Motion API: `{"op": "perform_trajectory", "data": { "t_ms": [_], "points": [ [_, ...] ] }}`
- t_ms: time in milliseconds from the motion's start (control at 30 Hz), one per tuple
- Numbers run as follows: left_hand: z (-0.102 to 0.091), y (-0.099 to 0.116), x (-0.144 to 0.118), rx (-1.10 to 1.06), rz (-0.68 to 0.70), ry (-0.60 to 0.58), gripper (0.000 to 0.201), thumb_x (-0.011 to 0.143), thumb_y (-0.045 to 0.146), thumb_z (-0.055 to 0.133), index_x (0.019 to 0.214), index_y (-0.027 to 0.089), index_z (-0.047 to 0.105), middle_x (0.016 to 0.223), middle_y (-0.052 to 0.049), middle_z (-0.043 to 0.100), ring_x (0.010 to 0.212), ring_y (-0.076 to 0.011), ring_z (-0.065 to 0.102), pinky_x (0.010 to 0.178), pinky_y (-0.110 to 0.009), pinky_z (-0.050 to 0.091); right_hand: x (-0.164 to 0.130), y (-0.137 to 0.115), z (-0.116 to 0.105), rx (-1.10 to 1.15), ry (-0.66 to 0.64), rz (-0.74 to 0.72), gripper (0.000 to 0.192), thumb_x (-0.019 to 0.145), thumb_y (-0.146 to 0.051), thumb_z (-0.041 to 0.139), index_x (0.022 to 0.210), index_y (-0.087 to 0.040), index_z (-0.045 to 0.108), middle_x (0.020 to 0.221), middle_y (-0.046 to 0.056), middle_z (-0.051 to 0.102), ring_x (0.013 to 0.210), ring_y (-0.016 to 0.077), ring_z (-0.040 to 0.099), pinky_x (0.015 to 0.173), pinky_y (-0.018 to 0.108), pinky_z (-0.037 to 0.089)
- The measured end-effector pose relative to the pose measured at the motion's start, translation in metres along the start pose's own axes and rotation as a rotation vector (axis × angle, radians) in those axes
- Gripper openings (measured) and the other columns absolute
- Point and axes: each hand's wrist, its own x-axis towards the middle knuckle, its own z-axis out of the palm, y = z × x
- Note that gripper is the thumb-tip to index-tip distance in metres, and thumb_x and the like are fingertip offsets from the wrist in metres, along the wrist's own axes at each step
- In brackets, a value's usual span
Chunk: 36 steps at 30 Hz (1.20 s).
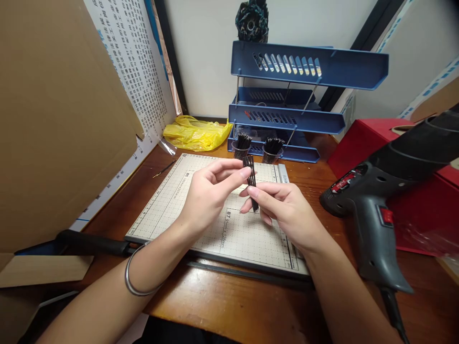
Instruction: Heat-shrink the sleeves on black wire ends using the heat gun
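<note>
Pinching a bundle of black strands point(252, 178) near its top, left hand point(209, 191) had thumb and fingers closed on it; right hand point(286, 206) gripped the lower end. Bundle was near-upright above the gridded board point(204, 220). Two clear cups point(271, 158) of similar strands stood behind, blue tray rack point(287, 119) beyond. Heat gun point(376, 191) sat right, by a red box point(349, 143).

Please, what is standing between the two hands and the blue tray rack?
Two clear plastic cups, both holding thin black sticks, in the head view.

Paper trimmer point(215, 229) (gridded) on wooden table point(215, 303)
</note>
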Motion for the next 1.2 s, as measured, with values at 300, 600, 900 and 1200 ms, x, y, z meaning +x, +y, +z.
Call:
{"op": "perform_trajectory", "data": {
  "t_ms": [300,600,900,1200],
  "points": [
    [-0.0015,-0.0017,-0.0002,0.005,-0.006,-0.027,0.022,0.083,0.035,0.083,0.093,0.018,0.075,0.090,-0.004,0.077,0.085,-0.0161,0.071,0.078,-0.026,0.054,-0.0009,-0.0003,0.0008,-0.016,-0.039,-0.017,0.030,0.091,-0.043,0.068,0.078,-0.020,0.082,0.078,0.003,0.075,0.051,0.0072,0.040,0.047,0.026,0.028],
    [-0.0010,0.0002,-0.0015,-0.001,-0.008,-0.061,0.020,0.086,0.036,0.079,0.094,0.017,0.075,0.093,-0.006,0.078,0.092,-0.0195,0.074,0.085,-0.029,0.056,-0.0006,-0.0002,-0.0006,-0.015,-0.064,0.019,0.035,0.091,-0.047,0.067,0.083,-0.017,0.082,0.076,0.005,0.075,0.049,0.0073,0.038,0.046,0.026,0.027],
    [-0.0006,0.0003,-0.0019,0.019,0.000,-0.059,0.021,0.087,0.037,0.079,0.094,0.017,0.075,0.095,-0.006,0.078,0.090,-0.0182,0.073,0.084,-0.028,0.056,-0.0011,0.0001,-0.0003,0.034,-0.077,0.042,0.034,0.092,-0.047,0.067,0.086,-0.016,0.081,0.079,0.005,0.076,0.049,0.0059,0.039,0.046,0.025,0.026],
    [-0.0013,-0.0019,-0.0010,-0.020,0.002,-0.091,0.020,0.088,0.036,0.078,0.093,0.017,0.074,0.093,-0.005,0.078,0.087,-0.0164,0.074,0.082,-0.026,0.056,-0.0012,-0.0003,0.0004,0.080,-0.079,0.072,0.030,0.092,-0.044,0.068,0.096,-0.018,0.081,0.076,0.004,0.077,0.046,0.0046,0.036,0.045,0.024,0.024]
  ]
}}
